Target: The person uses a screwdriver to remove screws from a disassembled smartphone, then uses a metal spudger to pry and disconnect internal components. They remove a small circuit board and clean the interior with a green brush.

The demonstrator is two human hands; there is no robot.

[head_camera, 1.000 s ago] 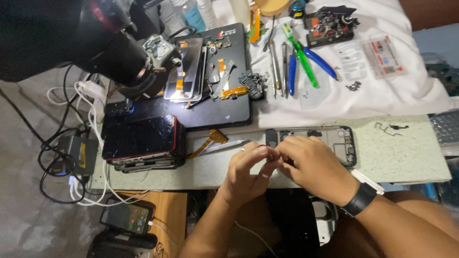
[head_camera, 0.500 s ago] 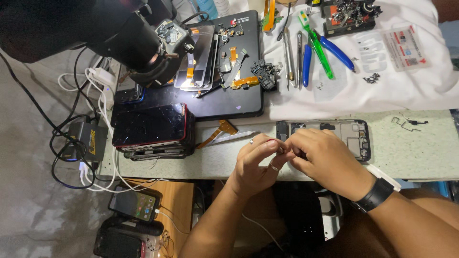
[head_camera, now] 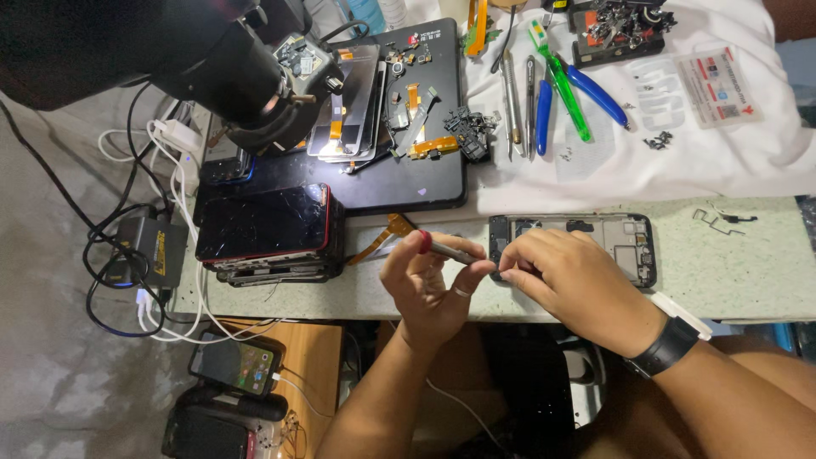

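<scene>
The left hand pinches a thin screwdriver with a red cap, shaft level, tip toward the phone frame near the table's front edge. The right hand rests on the frame's left end, fingers closed narrowly at the tip; whether they hold a screw cannot be told. The black tray at the back holds loose phone parts and flex cables.

A phone repair workshop: the counter carries a stripped phone frame, a stack of phones, loose flex cables on a black mat, tweezers and pliers, with a microscope far left.
</scene>
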